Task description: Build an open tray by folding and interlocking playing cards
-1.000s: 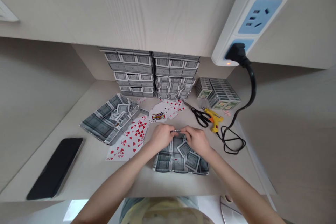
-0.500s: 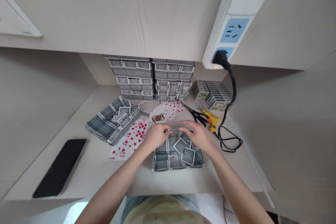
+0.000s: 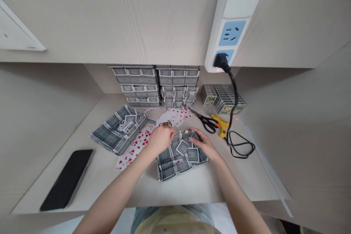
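Observation:
In the head view a shallow box made of folded playing cards (image 3: 171, 168) sits at the middle of the table, turned slightly. Inside it lie several folded card pieces (image 3: 193, 155). My right hand (image 3: 204, 144) grips the box's back right corner, thumb inside and fingers outside the wall. At the back left corner my left hand (image 3: 161, 139) is closed, its fingertips pressed together; what they pinch, if anything, is hidden. Left of it, red-suited playing cards (image 3: 134, 150) lie fanned face up. More face-up cards (image 3: 175, 117) are spread behind the box.
A second card box (image 3: 109, 137) holding folded pieces stands left, above a black phone (image 3: 67, 179). Stacked card boxes (image 3: 137, 76) line the back. Black-handled scissors (image 3: 208, 123), a yellow glue gun (image 3: 223, 124), card packs (image 3: 227, 98) and a power strip (image 3: 233, 25) are right.
The box has turned, its right side swinging away from me. My left hand has drawn left from the back rim to the corner. My right hand now holds the right corner.

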`<state>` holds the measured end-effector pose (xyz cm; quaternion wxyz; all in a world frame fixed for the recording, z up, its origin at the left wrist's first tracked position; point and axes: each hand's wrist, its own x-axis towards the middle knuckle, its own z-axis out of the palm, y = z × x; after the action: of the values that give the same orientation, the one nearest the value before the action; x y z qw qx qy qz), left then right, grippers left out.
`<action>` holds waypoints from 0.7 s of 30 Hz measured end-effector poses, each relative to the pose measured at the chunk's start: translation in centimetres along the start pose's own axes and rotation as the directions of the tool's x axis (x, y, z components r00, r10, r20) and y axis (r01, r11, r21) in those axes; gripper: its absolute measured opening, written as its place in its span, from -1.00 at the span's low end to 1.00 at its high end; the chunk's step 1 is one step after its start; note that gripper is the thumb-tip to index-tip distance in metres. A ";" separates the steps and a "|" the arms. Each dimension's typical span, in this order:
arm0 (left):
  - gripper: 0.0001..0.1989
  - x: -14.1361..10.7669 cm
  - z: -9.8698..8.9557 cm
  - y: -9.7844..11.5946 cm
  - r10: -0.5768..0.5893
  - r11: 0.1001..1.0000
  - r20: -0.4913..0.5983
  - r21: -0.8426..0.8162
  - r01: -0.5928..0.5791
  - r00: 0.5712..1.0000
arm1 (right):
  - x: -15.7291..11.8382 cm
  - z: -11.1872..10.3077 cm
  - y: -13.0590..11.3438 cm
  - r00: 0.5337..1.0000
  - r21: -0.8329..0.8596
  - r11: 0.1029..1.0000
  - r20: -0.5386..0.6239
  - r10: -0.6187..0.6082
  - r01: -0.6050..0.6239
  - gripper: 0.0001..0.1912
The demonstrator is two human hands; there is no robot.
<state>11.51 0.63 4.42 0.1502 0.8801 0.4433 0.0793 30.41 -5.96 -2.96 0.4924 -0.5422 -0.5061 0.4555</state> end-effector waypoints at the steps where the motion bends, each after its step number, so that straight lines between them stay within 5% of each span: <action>1: -0.79 0.0 0.1 0.0 0.015 1.000 -0.003 0.007 -0.015 1.000 | 0.0 0.0 0.0 1.000 -0.016 1.000 -0.014 0.004 -0.004 -0.54; 12: -0.75 -1.0 0.2 -2.1 0.052 0.961 -0.008 -0.270 -0.052 0.999 | 3.9 0.8 -1.4 0.989 -0.300 0.943 0.065 -0.129 0.143 -0.83; 21: -0.74 -3.0 1.0 -4.6 -0.092 0.924 0.009 -0.371 0.089 0.996 | 4.7 1.2 -0.6 0.983 -0.345 0.922 0.020 -0.181 0.177 -0.84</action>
<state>6.49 0.58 1.91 0.3155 0.8141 0.4612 0.1585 29.49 -1.18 -2.44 0.4322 -0.5743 -0.6226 0.3094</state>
